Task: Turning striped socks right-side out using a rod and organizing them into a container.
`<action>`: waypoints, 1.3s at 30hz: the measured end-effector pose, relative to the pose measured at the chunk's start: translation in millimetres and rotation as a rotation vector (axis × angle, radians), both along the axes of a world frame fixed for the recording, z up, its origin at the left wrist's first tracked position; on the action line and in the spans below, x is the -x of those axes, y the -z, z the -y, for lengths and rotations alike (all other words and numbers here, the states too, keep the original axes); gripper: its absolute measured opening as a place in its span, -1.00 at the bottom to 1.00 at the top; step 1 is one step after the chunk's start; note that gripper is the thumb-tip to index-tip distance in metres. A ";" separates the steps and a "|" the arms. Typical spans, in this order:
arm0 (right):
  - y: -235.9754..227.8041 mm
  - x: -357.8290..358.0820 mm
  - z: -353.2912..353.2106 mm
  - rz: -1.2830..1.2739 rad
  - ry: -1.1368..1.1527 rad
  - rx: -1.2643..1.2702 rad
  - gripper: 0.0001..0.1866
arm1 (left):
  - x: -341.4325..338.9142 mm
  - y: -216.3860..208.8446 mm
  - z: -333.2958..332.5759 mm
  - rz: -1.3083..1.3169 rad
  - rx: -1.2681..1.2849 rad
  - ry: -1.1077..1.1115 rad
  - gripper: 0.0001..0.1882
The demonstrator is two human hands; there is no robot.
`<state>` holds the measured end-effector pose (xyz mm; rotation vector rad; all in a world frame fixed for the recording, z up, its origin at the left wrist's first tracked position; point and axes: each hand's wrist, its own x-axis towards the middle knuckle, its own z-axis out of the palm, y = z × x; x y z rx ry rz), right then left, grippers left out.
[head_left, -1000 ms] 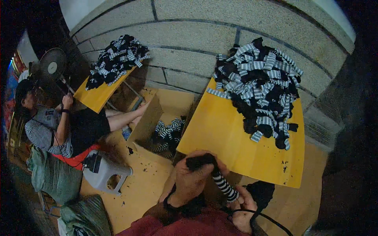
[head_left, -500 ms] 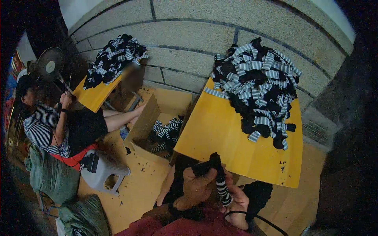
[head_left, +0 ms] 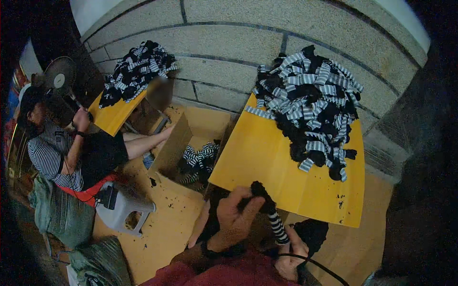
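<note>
Left hand (head_left: 234, 217) has shifted toward eleven o'clock, grip unclear; right hand (head_left: 293, 252) clamps the striped knit tube (head_left: 276, 226), whose apparent adjustment next requires steady tension.

The right hand (head_left: 295, 250) is holding the striped end of a knit piece (head_left: 277, 229), the left hand (head_left: 234, 219) bending its fingers at the black end; beyond both hands a heap (head_left: 315, 95) is covering part of a yellow surface (head_left: 257, 157), and leftward a cardboard box (head_left: 178, 185) is standing
</note>
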<state>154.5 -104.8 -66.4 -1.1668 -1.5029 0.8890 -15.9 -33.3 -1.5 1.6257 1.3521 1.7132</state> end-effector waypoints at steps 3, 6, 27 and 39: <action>23.4 1.8 5.1 -0.205 0.165 0.225 -0.63 | -9.6 4.5 4.4 0.177 -0.103 -0.033 -0.90; -3.2 -9.5 -9.0 -0.856 -0.470 0.701 -0.52 | -11.1 17.8 8.2 0.335 0.030 0.077 -0.87; -17.2 -16.2 -3.0 0.098 0.023 0.106 -0.58 | 5.1 -24.4 -6.6 1.130 0.543 0.736 -0.86; 24.3 -15.5 2.4 -0.908 -0.286 0.440 -0.56 | -15.3 6.9 6.8 0.705 0.624 0.767 -0.78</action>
